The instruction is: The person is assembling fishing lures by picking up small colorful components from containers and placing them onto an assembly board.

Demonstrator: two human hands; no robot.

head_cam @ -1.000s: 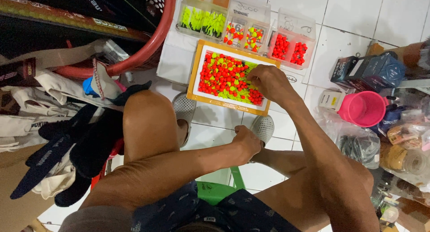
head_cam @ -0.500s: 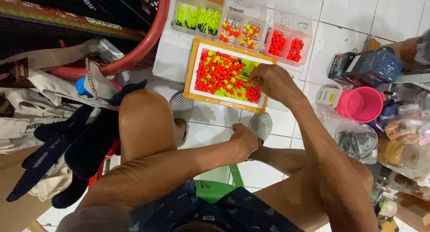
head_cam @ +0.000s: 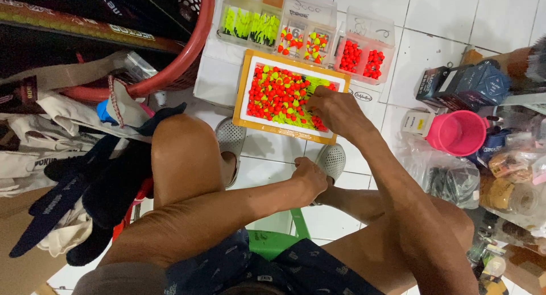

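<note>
We see a shallow rectangular tray (head_cam: 245,90) with an orange rim and white inside, lying on the white glazed floor tiles (head_cam: 500,16) and filled with small glossy beads (head_cam: 273,93), red-orange and yellow-green, too many to count. Our right hand (head_cam: 336,110) rests on the tray's right part, fingers curled down into the beads; whether it pinches one, we cannot tell, as the fingertips are hidden. Our left hand (head_cam: 310,178) is closed in a loose fist above the tiles, just beside a grey perforated shoe (head_cam: 333,158); what it grips, if anything, is hidden. A second such shoe (head_cam: 230,138) shows by the left knee. Behind the tray stand three clear plastic boxes (head_cam: 364,47) with sorted beads. A pink plastic cup (head_cam: 458,133) sits to the right, near crumpled clear bags (head_cam: 455,181).
</note>
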